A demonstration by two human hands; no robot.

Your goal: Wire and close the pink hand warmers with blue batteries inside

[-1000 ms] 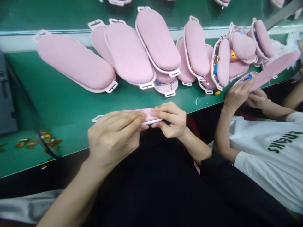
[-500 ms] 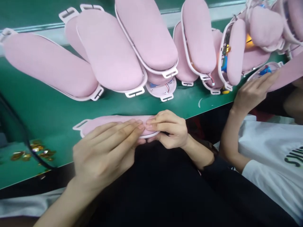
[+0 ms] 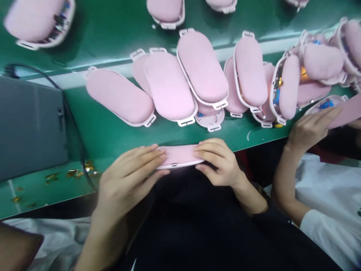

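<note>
At the front edge of the bench I hold a pink padded oval shell with a white plastic rim, its long side towards me and a small dark slot in the rim. My left hand grips the left end, fingers on top and thumb below the rim. On the right end, my right hand has it pinched between fingers and thumb. Both ends are largely hidden by my hands. Just beyond lie more such shells with strap loops, among them a pink shell resting on another.
Open shells with wires and blue parts lie to the right. A co-worker's hand there holds a pink piece. At left are a grey box, a black cable and gold foil scraps. More shells stand on the raised back shelf.
My hands have slid apart from the middle of the shell towards its two ends, uncovering its centre. The view has shifted, bringing the back shelf and grey box into sight.
</note>
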